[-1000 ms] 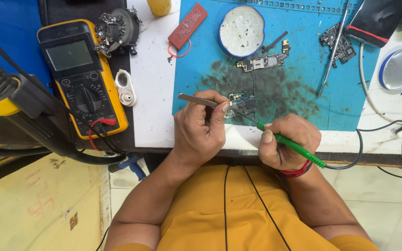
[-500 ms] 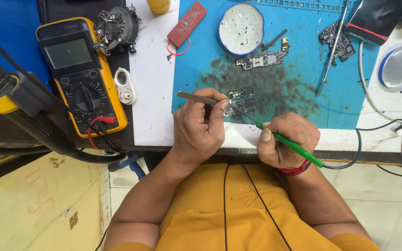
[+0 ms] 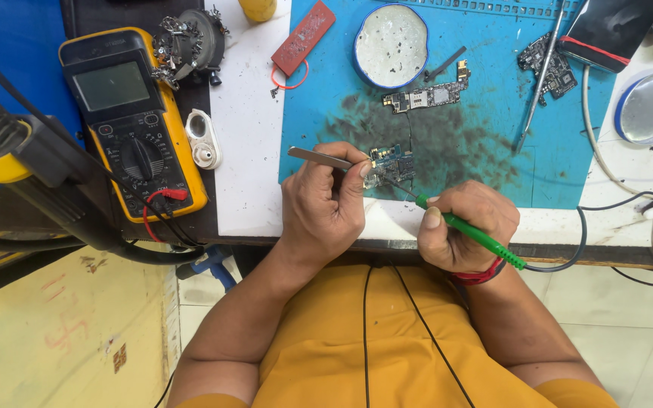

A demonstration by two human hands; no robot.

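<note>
A cluttered repair bench carries a blue work mat (image 3: 493, 159). Nearest, the right hand (image 3: 459, 227) grips a green-handled soldering iron (image 3: 470, 233), tip angled toward eleven o'clock. The left hand (image 3: 326, 208) pinches tweezers (image 3: 319, 157) against a small circuit board (image 3: 391, 165) at the mat's near edge. It looks like touch-up soldering, though the joint is hidden; steadiness matters next. A yellow multimeter (image 3: 134, 121) lies at nine o'clock.

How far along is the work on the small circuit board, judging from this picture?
Done: tools are laid out, and other boards lie aside on the blue mat. In hand: the left hand holds tweezers at the small circuit board, while the right hand points a green-handled iron at it. Left: the board is bare, not in any casing; the yellow multimeter lies unused.
</note>
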